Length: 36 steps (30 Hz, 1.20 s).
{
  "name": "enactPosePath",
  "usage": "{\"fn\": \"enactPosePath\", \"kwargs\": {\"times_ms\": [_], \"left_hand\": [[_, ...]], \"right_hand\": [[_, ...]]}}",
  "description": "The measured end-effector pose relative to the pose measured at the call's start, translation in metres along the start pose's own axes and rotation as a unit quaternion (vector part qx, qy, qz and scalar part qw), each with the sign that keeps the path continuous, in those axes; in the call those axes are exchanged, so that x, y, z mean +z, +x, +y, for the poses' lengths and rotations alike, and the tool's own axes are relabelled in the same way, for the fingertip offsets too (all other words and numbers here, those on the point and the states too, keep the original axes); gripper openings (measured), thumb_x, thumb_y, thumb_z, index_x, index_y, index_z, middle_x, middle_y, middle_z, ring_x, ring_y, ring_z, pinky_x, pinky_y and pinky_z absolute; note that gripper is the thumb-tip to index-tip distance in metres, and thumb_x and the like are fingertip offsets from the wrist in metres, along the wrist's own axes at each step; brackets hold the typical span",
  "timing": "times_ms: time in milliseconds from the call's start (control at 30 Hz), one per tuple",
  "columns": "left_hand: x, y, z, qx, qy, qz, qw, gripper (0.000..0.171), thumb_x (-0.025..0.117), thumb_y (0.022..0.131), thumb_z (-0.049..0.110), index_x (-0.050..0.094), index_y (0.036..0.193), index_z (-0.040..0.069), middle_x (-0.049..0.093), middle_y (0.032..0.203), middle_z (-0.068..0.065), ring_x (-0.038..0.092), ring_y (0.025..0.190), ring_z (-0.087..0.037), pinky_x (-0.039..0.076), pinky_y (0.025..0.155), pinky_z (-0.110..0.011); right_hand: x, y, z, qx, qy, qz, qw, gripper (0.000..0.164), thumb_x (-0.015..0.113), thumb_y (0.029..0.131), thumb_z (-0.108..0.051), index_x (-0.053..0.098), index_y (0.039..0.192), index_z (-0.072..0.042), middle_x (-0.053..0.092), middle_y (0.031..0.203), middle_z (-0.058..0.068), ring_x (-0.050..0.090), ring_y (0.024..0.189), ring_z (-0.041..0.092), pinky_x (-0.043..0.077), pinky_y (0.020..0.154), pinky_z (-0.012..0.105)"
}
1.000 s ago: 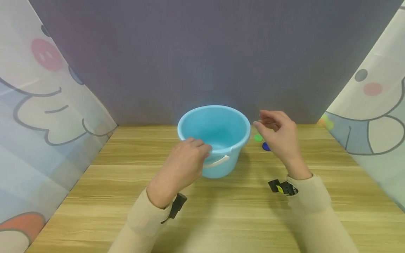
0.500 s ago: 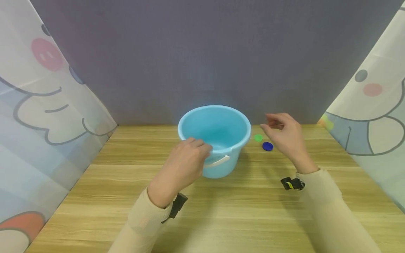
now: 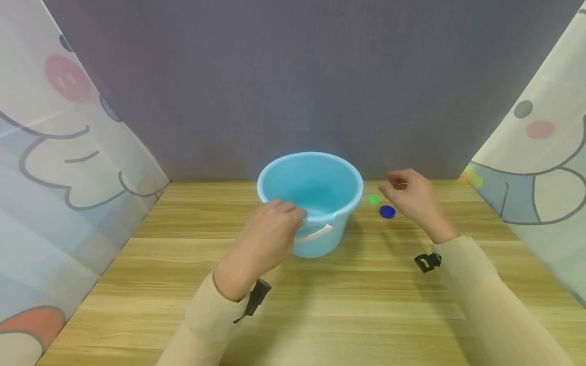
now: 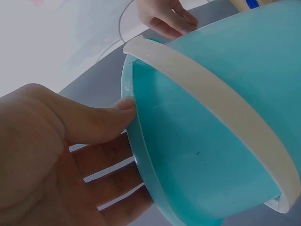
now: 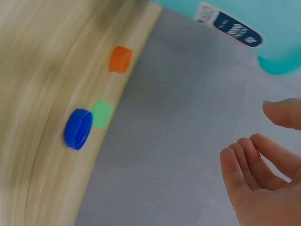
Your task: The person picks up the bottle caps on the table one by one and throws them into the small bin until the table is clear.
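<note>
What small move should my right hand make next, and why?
Probably lower your right hand to the blue cap: that hand looks empty and hovers near the cap, which lies on the table, while your left hand grips the bucket.

bucket (image 3: pixel 316 248): 1 | handle (image 4: pixel 225 106): 1 | caps (image 3: pixel 387 211) (image 3: pixel 374 199) (image 5: pixel 120 59): 3 | label (image 5: pixel 228 26): 1 | table (image 3: pixel 137 284): 1 | sleeves (image 3: pixel 210 315) (image 3: pixel 467 262): 2 | wrist devices (image 3: pixel 258 295) (image 3: pixel 427 262): 2

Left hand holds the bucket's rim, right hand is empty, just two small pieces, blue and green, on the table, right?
Not quite: there are three pieces, not two. The right wrist view shows an orange piece too, near the green piece and blue piece. The left hand holds the bucket by its rim, the right hand is empty.
</note>
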<state>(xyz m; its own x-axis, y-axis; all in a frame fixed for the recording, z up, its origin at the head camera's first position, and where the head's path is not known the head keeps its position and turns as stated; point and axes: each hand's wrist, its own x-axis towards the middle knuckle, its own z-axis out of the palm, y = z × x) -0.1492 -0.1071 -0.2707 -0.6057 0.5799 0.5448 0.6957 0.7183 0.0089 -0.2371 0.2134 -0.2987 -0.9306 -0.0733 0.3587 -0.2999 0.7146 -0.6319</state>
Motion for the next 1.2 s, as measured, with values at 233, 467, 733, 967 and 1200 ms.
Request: {"fn": "enactPosePath", "kwargs": {"times_ms": [233, 467, 733, 967, 1200], "left_hand": [[0.001, 0.000, 0.000, 0.005, 0.002, 0.006, 1.0000, 0.017, 0.070, 0.090, -0.002, 0.064, 0.080, 0.010, 0.057, 0.071, -0.001, 0.048, 0.066, -0.020, 0.043, 0.062, -0.032], [0.001, 0.000, 0.000, 0.003, 0.000, -0.001, 1.0000, 0.015, 0.070, 0.090, -0.001, 0.065, 0.081, 0.010, 0.059, 0.073, -0.001, 0.048, 0.067, -0.021, 0.043, 0.063, -0.032], [0.001, 0.002, 0.002, 0.000, -0.003, -0.007, 1.0000, 0.014, 0.070, 0.091, -0.001, 0.066, 0.082, 0.009, 0.059, 0.073, -0.001, 0.049, 0.068, -0.021, 0.044, 0.064, -0.032], [0.002, 0.002, 0.003, 0.000, -0.006, -0.006, 1.0000, 0.012, 0.071, 0.090, 0.000, 0.067, 0.084, 0.008, 0.060, 0.074, -0.002, 0.049, 0.068, -0.021, 0.044, 0.064, -0.032], [0.003, 0.003, 0.003, -0.003, -0.003, -0.008, 1.0000, 0.011, 0.072, 0.090, 0.001, 0.067, 0.084, 0.008, 0.062, 0.075, -0.002, 0.051, 0.069, -0.022, 0.045, 0.066, -0.033]], "right_hand": [[0.007, 0.008, 0.013, 0.024, -0.019, -0.042, 0.999, 0.052, 0.064, 0.099, -0.027, 0.056, 0.134, 0.011, 0.056, 0.131, 0.030, 0.055, 0.120, 0.049, 0.047, 0.098, 0.060], [0.011, 0.013, 0.028, 0.036, -0.029, -0.062, 0.997, 0.051, 0.064, 0.098, -0.023, 0.056, 0.131, 0.014, 0.055, 0.130, 0.034, 0.053, 0.119, 0.051, 0.044, 0.100, 0.062], [0.012, 0.015, 0.046, 0.052, -0.051, -0.101, 0.992, 0.057, 0.063, 0.099, -0.025, 0.051, 0.136, 0.016, 0.052, 0.135, 0.038, 0.050, 0.124, 0.054, 0.042, 0.102, 0.064], [0.016, 0.018, 0.063, 0.068, -0.076, -0.140, 0.985, 0.059, 0.062, 0.099, -0.024, 0.049, 0.134, 0.021, 0.050, 0.137, 0.040, 0.047, 0.127, 0.056, 0.041, 0.103, 0.064], [0.022, 0.021, 0.075, 0.091, -0.089, -0.169, 0.977, 0.060, 0.062, 0.098, -0.023, 0.046, 0.135, 0.022, 0.047, 0.137, 0.042, 0.044, 0.128, 0.058, 0.039, 0.105, 0.065]]}}
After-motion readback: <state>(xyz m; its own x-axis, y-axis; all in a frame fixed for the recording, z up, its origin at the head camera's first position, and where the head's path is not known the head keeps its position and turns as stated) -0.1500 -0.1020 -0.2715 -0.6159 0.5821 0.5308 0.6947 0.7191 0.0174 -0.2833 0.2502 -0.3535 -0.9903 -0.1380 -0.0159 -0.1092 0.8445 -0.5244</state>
